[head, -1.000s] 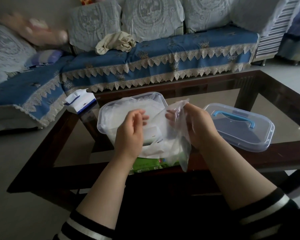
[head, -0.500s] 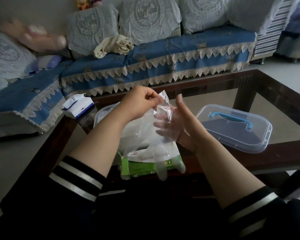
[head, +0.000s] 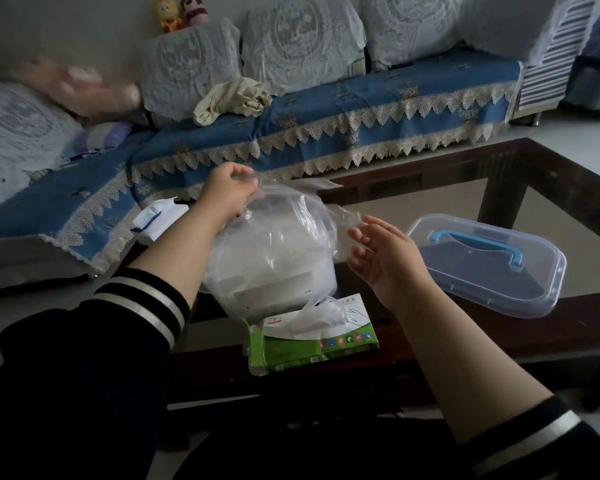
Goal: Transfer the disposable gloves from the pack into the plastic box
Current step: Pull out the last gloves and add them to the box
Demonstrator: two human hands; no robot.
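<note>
Left hand (head: 227, 188) had carried pinched glove (head: 291, 220) back over box (head: 277, 271) at table's near edge. Right hand (head: 385, 258) had let go, fingers loose, empty. Pack (head: 312, 341) sat at near edge. Drop looked imminent.

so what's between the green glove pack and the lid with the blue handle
In the head view, the right hand and its forearm cross between the green glove pack and the lid; beneath them only dark table frame shows.
</note>
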